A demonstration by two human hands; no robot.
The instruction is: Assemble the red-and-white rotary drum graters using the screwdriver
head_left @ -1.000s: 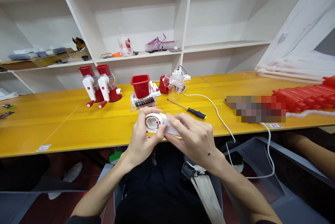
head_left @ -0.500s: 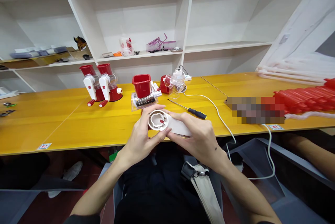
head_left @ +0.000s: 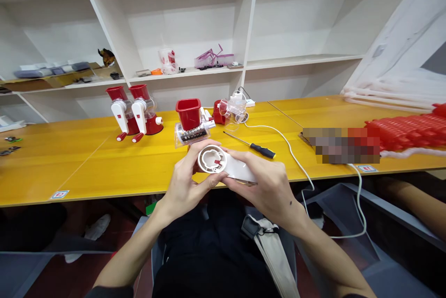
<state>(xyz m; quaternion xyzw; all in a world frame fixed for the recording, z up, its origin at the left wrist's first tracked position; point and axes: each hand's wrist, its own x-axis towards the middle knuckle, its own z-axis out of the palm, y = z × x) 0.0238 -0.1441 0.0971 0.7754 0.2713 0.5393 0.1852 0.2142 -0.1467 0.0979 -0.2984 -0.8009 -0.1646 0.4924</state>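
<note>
Between my two hands is a white plastic crank handle point(head_left: 239, 170), held just above the table's front edge. Its round hollow end point(head_left: 212, 159) faces me, with a small red piece inside the ring. My left hand point(head_left: 188, 182) is closed around that round end, thumb below and fingers above. Gripping the flat arm from the right is my right hand point(head_left: 268, 184). Just beyond them stands a red hopper point(head_left: 188, 114) on a clear housing, with a perforated metal drum point(head_left: 192, 136) inside. A screwdriver point(head_left: 263, 150) with a black and yellow handle lies behind my right hand.
Two assembled red and white rotary graters point(head_left: 143, 114) stand at the back left. A red base point(head_left: 219, 112) and a clear housing point(head_left: 237, 108) sit behind the screwdriver. A white cable point(head_left: 287, 142) runs over the table edge. Red wrapped parts point(head_left: 404, 130) lie at right.
The crank handle has tilted slightly and its round end has shifted a little right. Both hands keep their hold on it.
</note>
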